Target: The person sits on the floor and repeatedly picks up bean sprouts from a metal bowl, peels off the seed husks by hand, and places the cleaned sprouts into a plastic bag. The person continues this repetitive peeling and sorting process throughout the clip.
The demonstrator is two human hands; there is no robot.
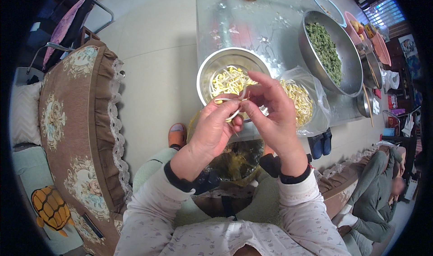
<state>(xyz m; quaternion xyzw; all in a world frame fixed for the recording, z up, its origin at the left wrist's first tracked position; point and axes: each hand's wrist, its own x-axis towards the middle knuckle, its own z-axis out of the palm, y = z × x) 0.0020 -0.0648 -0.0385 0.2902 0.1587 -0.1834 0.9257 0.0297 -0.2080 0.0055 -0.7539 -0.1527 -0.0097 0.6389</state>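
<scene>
Soybean sprouts (233, 115) with yellow heads and pale stems are held in my left hand (216, 127), between thumb and curled fingers. My right hand (274, 112) pinches the thin end of a sprout with thumb and forefinger, its other fingers raised. Both hands meet in front of a steel bowl (207, 66) at the table's near edge. Inside the bowl lies a heap of sprouts (226, 81). Right of it, partly behind my right hand, more sprouts (299, 103) fill a clear plastic bag (321, 110).
A large metal basin (350, 66) of chopped greens (323, 49) stands on the glass-topped table (277, 5). Below my hands is a bag-lined bin (240, 161). A covered sofa (74, 127) is at left. Another person (372, 195) reclines on a sofa at right.
</scene>
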